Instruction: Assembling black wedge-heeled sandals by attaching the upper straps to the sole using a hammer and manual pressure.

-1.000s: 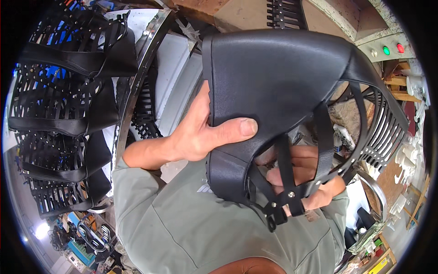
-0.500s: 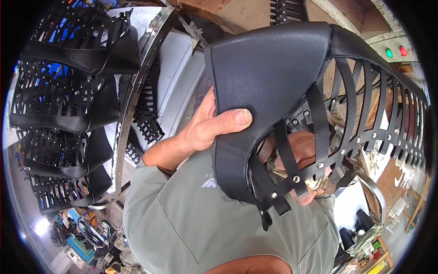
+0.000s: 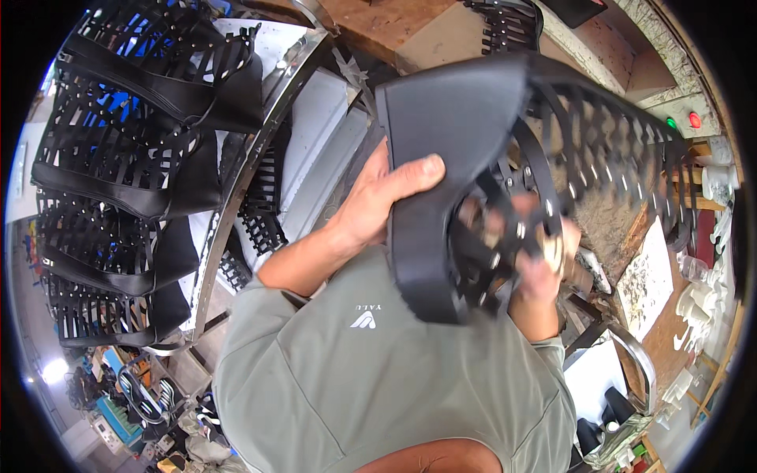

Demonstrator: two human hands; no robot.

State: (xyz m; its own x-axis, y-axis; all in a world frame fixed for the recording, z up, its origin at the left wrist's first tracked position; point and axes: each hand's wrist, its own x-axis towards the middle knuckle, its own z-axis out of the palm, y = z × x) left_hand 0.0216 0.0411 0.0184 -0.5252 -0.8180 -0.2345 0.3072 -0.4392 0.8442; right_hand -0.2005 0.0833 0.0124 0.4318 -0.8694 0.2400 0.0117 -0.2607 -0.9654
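Observation:
A black strappy wedge sandal [image 3: 449, 102] with riveted straps fills the middle of the view, its tall smooth wedge toward my left and its cage of straps toward the right. My left hand [image 3: 378, 193] grips the wedge's edge, thumb lying on the smooth face and the other fingers hidden behind. Beside the lower straps is my right hand [image 3: 540, 280], smeared by motion and partly covered by them. Something pale gold shows at its fingers, too blurred to name. I cannot make out whether those fingers hold a strap.
Several similar black wedge sandals [image 3: 118, 193] are stacked on a metal-edged rack [image 3: 260, 134] at the left. Another strappy black piece [image 3: 509, 31] lies on the far bench. Green and red buttons [image 3: 695, 120] sit on a panel at far right, above white plastic pieces [image 3: 698, 303].
The sandal has turned and tilted, its strap end swinging and blurring, while the wedge shifts slightly right. My right hand has moved up and is blurred. My left hand keeps its grip.

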